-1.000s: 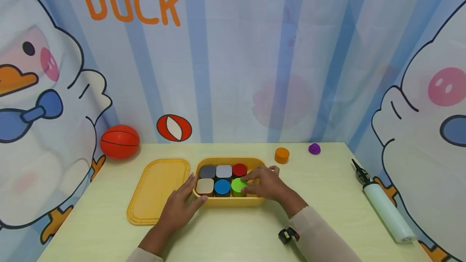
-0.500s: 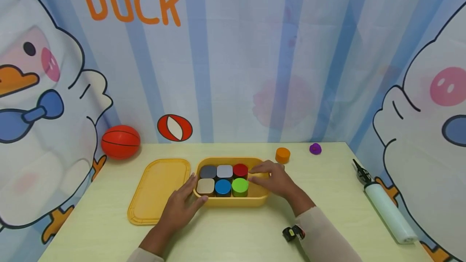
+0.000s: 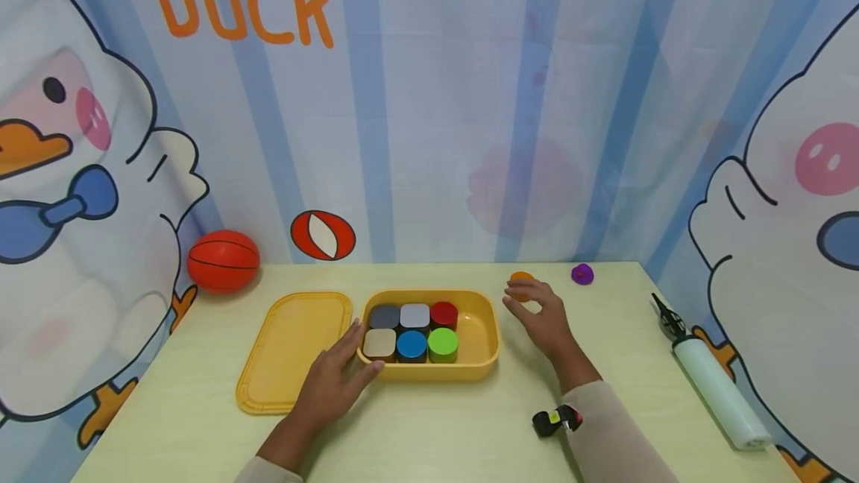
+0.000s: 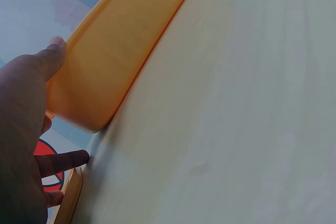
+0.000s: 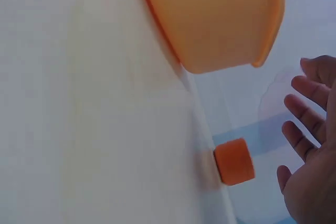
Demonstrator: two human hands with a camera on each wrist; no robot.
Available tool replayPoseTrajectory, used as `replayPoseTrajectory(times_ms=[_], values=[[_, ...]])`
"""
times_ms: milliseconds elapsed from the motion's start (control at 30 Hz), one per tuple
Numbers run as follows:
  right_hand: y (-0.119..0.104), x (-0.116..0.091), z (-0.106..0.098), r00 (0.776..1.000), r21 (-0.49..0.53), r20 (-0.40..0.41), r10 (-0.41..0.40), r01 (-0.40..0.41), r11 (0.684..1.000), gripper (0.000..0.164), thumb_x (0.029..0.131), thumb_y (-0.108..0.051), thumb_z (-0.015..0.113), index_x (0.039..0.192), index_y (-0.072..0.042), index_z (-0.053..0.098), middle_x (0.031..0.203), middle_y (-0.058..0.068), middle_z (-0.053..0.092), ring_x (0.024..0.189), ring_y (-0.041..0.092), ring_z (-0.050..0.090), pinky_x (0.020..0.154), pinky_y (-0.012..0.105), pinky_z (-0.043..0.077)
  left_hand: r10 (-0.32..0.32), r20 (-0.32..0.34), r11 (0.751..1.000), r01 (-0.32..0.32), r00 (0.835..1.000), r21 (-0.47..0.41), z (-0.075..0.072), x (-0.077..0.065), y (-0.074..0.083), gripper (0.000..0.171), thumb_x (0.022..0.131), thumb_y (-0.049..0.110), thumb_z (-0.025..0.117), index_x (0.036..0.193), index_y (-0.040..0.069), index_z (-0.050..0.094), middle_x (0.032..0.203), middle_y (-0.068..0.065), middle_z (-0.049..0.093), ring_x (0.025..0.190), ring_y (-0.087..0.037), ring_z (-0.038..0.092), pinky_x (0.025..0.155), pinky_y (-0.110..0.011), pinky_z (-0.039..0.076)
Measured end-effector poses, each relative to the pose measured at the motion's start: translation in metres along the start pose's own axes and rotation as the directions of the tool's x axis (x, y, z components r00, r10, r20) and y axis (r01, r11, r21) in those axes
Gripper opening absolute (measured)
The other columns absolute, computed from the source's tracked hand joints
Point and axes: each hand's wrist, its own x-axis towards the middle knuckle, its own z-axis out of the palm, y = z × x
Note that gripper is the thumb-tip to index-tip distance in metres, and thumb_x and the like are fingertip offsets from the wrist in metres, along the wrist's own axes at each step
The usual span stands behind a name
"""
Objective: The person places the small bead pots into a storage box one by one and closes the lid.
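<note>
Yellow box (image 3: pixel 478 334), open-topped and smooth-sided, with rounded corners

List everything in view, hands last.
Table: 1, pale yellow, foreground
Backdrop: 1, blue and white, behind table
Box: 1, yellow, on table
Lid: 1, yellow, left of box
Blocks: 6, dark grey, light grey, red, beige, blue, green, in box
Loose block: 1, orange, back right of box
Ball: 1, red, back left
Small piece: 1, purple, back right
Pump: 1, mint and black, far right
Sleeves: 2, beige, bottom
Device: 1, black, at right sleeve
Left hand: 1, bare, at box's left end
Right hand: 1, bare, near loose block
</note>
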Motion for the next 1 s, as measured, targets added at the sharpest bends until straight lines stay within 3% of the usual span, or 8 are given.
replayPoseTrajectory(times_ms=[133,333,433,667,1000], values=[[0.013,-0.001,-0.004,0.997,0.016,-0.053,0.058,-0.058,0.998,0.021,0.099,-0.006,0.079,0.117,0.006,0.080,0.139,0.024,0.072,0.142,0.040,0.056,0.123,0.060,0.040,-0.008,0.006,1.000,0.008,1.000,0.000,0.000,-0.001,0.001,0.082,0.105,0.054,0.070,0.170,0.014,0.039,0.177,-0.007,0.038,0.163,-0.036,0.039,0.122,-0.082,0.031],[0.029,0.003,-0.009,0.986,-0.010,-0.081,0.148,-0.149,0.989,0.027,0.101,-0.009,0.078,0.125,0.003,0.078,0.148,0.023,0.065,0.144,0.039,0.053,0.112,0.060,0.040,-0.003,0.001,1.000,0.003,1.000,-0.003,0.000,-0.001,0.002,0.082,0.105,0.053,0.070,0.170,0.014,0.039,0.177,-0.008,0.038,0.163,-0.036,0.039,0.122,-0.083,0.031],[0.035,0.004,-0.012,0.977,0.001,-0.082,0.199,-0.200,0.980,0.030,0.102,-0.012,0.077,0.129,0.002,0.076,0.152,0.022,0.062,0.147,0.040,0.051,0.113,0.062,0.040,0.003,-0.001,1.000,-0.003,1.000,-0.005,0.000,0.000,0.002,0.082,0.104,0.052,0.071,0.170,0.014,0.039,0.177,-0.008,0.038,0.163,-0.036,0.039,0.121,-0.083,0.031],[0.043,0.006,-0.016,0.958,0.036,-0.024,0.285,-0.284,0.958,0.039,0.104,-0.012,0.075,0.139,0.004,0.069,0.162,0.021,0.052,0.158,0.042,0.041,0.131,0.070,0.028,0.008,-0.004,1.000,-0.008,1.000,-0.006,-0.002,0.000,0.002,0.082,0.104,0.051,0.071,0.170,0.013,0.039,0.177,-0.009,0.039,0.163,-0.037,0.040,0.121,-0.083,0.031],[0.050,0.010,-0.018,0.936,-0.008,0.040,0.349,-0.349,0.937,0.056,0.104,-0.018,0.075,0.156,-0.004,0.060,0.178,0.020,0.033,0.167,0.045,0.025,0.133,0.066,0.027,-0.003,0.003,1.000,0.003,1.000,-0.009,0.000,0.000,0.000,0.083,0.104,0.052,0.071,0.170,0.014,0.039,0.177,-0.008,0.038,0.163,-0.036,0.039,0.122,-0.083,0.030]])
